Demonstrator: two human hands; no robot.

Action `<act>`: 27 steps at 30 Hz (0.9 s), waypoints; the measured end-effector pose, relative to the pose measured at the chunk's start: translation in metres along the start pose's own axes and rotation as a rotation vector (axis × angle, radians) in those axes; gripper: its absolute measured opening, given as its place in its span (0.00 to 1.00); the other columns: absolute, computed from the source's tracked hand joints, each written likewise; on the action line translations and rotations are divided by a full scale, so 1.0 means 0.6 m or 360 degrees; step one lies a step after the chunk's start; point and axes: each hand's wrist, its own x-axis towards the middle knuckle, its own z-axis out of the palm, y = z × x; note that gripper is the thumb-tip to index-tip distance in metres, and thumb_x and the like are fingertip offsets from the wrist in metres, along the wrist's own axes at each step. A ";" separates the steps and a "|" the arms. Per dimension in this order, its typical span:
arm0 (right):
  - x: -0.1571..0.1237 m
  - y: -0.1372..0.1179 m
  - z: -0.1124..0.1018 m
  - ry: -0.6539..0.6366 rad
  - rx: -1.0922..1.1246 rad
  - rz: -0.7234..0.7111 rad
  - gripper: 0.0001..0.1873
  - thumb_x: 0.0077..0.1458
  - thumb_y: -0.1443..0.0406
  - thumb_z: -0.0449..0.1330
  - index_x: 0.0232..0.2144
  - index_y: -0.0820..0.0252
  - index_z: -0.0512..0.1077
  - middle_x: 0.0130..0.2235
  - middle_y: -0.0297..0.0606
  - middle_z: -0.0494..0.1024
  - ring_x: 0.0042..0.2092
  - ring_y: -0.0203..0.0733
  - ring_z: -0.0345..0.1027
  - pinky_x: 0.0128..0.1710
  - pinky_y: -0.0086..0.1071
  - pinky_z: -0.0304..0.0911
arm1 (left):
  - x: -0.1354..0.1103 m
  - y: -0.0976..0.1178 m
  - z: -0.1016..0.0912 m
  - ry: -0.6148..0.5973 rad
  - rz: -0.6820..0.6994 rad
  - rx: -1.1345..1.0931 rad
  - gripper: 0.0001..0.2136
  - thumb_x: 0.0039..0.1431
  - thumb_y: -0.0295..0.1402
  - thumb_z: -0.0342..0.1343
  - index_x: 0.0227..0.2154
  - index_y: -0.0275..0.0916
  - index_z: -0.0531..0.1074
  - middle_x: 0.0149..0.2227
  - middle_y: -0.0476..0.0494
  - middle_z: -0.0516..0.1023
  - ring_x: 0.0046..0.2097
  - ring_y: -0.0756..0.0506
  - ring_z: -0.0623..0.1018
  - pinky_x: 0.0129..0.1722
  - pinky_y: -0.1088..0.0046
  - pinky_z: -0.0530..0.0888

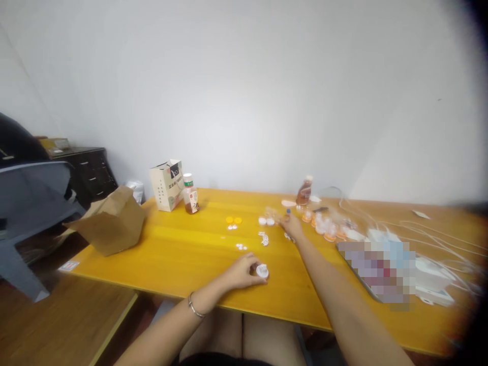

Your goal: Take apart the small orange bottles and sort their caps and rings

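Note:
My left hand [244,272] rests on the yellow table [183,254] near its front edge, fingers curled round a small white cap [262,271]. My right hand [292,224] is stretched far out across the table, fingers pinched on a tiny blue-topped item [288,211] beside a row of small clear orange-based bottles [324,226]. Between the hands lie loose white caps [264,238], two white caps [266,221] and two yellow caps [233,220]. A brown bottle [304,191] leans behind the row.
A tea bottle [190,194] and a white paper bag [166,184] stand at the back left, a brown paper bag [110,221] on the left edge. White cables [419,229] and boxes [430,284] crowd the right. A chair [30,198] and dark cabinet [89,170] stand left.

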 end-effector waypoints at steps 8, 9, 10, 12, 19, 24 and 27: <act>-0.112 -0.013 -0.012 -0.0149 0.0251 -0.0214 0.11 0.48 0.64 0.53 0.34 0.61 0.69 0.32 0.38 0.74 0.33 0.39 0.68 0.35 0.32 0.63 | -0.002 0.007 -0.005 -0.0003 0.0031 -0.0006 0.16 0.44 0.41 0.61 0.34 0.35 0.71 0.34 0.46 0.68 0.33 0.50 0.68 0.33 0.77 0.65; -0.139 -0.017 -0.013 -0.0221 0.0284 -0.0257 0.10 0.48 0.63 0.54 0.33 0.60 0.70 0.32 0.37 0.75 0.33 0.39 0.68 0.35 0.32 0.63 | -0.002 0.007 -0.005 0.0002 0.0024 -0.0003 0.16 0.44 0.41 0.61 0.34 0.35 0.71 0.34 0.46 0.68 0.33 0.49 0.68 0.33 0.77 0.65; -0.165 -0.022 -0.013 -0.0318 0.0332 -0.0324 0.09 0.48 0.62 0.54 0.32 0.59 0.70 0.32 0.36 0.75 0.34 0.39 0.68 0.36 0.32 0.63 | -0.002 0.007 -0.005 0.0004 0.0017 0.0001 0.17 0.44 0.41 0.60 0.34 0.35 0.71 0.34 0.46 0.68 0.33 0.49 0.68 0.33 0.77 0.65; -0.212 -0.030 -0.015 -0.0621 0.0497 -0.0559 0.11 0.51 0.60 0.53 0.35 0.59 0.69 0.35 0.37 0.74 0.37 0.40 0.67 0.38 0.33 0.62 | -0.002 0.006 -0.004 0.0009 0.0007 0.0008 0.17 0.44 0.42 0.60 0.34 0.35 0.71 0.34 0.45 0.68 0.33 0.49 0.68 0.33 0.76 0.65; -0.278 -0.050 -0.028 -0.0918 0.0372 -0.0924 0.08 0.52 0.60 0.56 0.32 0.58 0.64 0.33 0.34 0.68 0.35 0.38 0.62 0.37 0.31 0.60 | -0.001 -0.001 -0.001 0.0030 0.0034 -0.0004 0.16 0.45 0.43 0.60 0.31 0.35 0.71 0.32 0.46 0.67 0.32 0.50 0.67 0.31 0.77 0.64; -0.283 -0.055 -0.029 -0.0827 0.0073 -0.1162 0.06 0.57 0.64 0.49 0.30 0.58 0.64 0.33 0.36 0.67 0.36 0.40 0.61 0.38 0.34 0.58 | -0.001 0.001 -0.003 0.0025 0.0059 0.0013 0.13 0.45 0.41 0.60 0.27 0.33 0.72 0.30 0.47 0.66 0.31 0.50 0.67 0.30 0.78 0.63; -0.284 -0.058 -0.029 -0.0816 -0.0013 -0.1247 0.07 0.58 0.65 0.47 0.30 0.58 0.63 0.33 0.37 0.67 0.36 0.40 0.61 0.38 0.35 0.58 | -0.001 0.003 -0.003 0.0039 0.0078 0.0056 0.12 0.46 0.39 0.59 0.26 0.34 0.72 0.29 0.48 0.65 0.32 0.50 0.67 0.31 0.78 0.63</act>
